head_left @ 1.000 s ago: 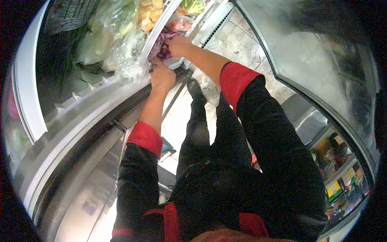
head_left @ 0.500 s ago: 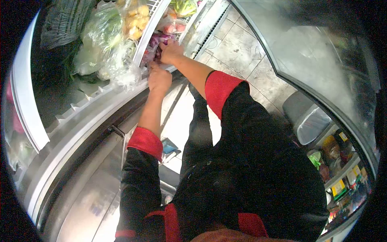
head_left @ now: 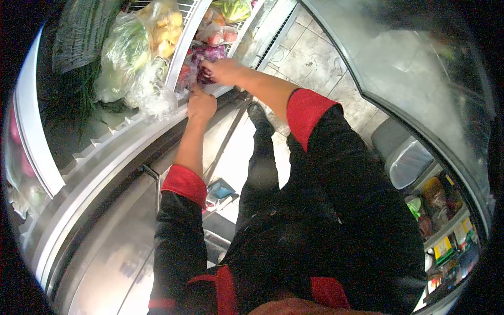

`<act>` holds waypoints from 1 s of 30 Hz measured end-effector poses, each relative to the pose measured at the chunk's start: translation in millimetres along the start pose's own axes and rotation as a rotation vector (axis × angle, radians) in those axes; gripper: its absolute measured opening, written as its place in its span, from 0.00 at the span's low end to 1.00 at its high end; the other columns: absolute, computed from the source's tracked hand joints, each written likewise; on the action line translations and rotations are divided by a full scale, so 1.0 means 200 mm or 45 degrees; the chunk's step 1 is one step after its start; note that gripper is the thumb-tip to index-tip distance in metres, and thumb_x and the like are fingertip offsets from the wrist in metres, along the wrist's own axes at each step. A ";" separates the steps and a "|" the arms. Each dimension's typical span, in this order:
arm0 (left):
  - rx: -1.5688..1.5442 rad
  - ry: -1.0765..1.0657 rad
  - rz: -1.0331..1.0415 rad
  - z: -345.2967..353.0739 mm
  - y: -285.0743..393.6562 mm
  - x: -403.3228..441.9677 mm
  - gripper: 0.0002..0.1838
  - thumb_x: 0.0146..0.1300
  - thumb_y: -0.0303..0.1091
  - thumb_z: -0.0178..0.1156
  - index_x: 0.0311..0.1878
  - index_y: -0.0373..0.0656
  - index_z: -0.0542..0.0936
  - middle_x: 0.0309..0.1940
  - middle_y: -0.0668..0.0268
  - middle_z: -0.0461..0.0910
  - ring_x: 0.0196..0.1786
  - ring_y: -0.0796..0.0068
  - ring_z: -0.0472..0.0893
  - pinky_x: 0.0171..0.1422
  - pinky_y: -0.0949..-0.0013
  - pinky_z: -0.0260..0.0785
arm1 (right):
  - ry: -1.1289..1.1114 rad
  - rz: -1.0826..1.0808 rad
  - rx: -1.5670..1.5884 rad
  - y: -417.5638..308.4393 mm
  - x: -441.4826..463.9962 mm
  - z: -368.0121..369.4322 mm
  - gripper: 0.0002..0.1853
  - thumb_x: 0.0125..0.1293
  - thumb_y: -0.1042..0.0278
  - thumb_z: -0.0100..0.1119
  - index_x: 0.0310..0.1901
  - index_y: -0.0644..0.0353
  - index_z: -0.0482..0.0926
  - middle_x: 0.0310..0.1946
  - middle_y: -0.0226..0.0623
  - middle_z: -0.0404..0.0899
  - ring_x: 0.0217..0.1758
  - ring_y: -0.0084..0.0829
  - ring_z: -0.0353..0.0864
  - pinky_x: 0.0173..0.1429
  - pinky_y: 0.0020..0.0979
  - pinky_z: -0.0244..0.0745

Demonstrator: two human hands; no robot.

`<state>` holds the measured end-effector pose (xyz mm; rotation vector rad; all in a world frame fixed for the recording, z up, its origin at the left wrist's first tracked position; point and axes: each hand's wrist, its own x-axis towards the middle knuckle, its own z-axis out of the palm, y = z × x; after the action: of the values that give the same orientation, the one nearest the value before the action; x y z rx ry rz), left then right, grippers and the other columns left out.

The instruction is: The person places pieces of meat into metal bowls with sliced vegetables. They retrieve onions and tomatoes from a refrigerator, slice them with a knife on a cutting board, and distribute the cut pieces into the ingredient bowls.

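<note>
Both my hands reach into a lit glass-door fridge at the top of the head view. My right hand (head_left: 221, 71) has its fingers closed on a clear bag of purple vegetables (head_left: 211, 53) on a wire shelf. Just below and to its left is my left hand (head_left: 201, 105), fingers bent at the lower edge of the same bag; its fingertips are partly hidden. A bag with red and orange items (head_left: 221, 37) lies behind the purple bag. To the left are a bag of pale green vegetables (head_left: 123, 58) and a bag of yellow items (head_left: 167, 35).
The open glass door (head_left: 399, 79) spans the right side. Beyond it stand a grey bin (head_left: 401, 152) and shelves with packaged goods (head_left: 441, 247). A white shelf edge (head_left: 181, 47) divides the bags. The fridge's metal front (head_left: 105, 257) runs along the lower left.
The view has shifted, so the bags sit farther left. My right hand is still at the purple bag, with more purple showing above it. My left hand stays close beside it.
</note>
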<state>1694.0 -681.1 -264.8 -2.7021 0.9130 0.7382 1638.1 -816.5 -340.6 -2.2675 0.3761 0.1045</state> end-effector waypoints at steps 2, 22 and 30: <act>0.045 0.094 0.063 0.04 -0.02 0.02 0.33 0.62 0.33 0.51 0.67 0.24 0.58 0.60 0.32 0.72 0.60 0.37 0.77 0.67 0.50 0.69 | 0.226 -0.025 0.301 0.05 -0.09 -0.08 0.28 0.66 0.61 0.60 0.66 0.44 0.63 0.39 0.46 0.85 0.40 0.45 0.87 0.39 0.45 0.81; 0.044 0.210 0.404 0.10 -0.03 0.37 0.29 0.49 0.39 0.74 0.53 0.43 0.72 0.42 0.52 0.83 0.43 0.47 0.84 0.51 0.48 0.78 | 0.491 0.750 2.677 0.28 -1.81 0.36 0.18 0.71 0.65 0.59 0.60 0.46 0.69 0.55 0.39 0.78 0.41 0.35 0.83 0.31 0.38 0.80; -1.672 0.013 -0.377 0.28 -0.05 0.47 0.21 0.53 0.31 0.68 0.50 0.39 0.75 0.37 0.62 0.80 0.36 0.68 0.83 0.39 0.65 0.79 | 0.585 0.820 2.711 0.25 -1.97 0.23 0.12 0.75 0.58 0.53 0.56 0.47 0.71 0.47 0.35 0.79 0.44 0.36 0.85 0.30 0.34 0.81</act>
<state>1742.1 -701.9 -361.4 -3.7100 -0.1602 1.6571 1250.9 -721.0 -329.3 -0.0036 0.8368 -0.3508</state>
